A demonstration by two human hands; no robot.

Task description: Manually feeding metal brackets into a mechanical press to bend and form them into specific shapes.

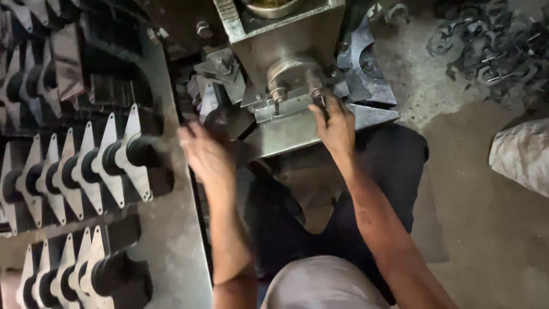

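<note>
My left hand (207, 153) is blurred and wraps a dark round metal part (220, 121) at the left side of a steel press machine (286, 40). My right hand (334, 126) rests on the machine's grey base plate (297, 129), fingers pinched on a small metal piece under the round cylinder head (294, 77). Rows of flat diamond-shaped metal plates with black sleeves (108, 163) stand on edge on the metal tray (171, 240) at my left.
A heap of small dark metal pieces (492, 46) lies on the concrete floor at the upper right. A pale sack (523, 154) sits at the right edge. My dark trousers (389, 166) fill the space below the machine.
</note>
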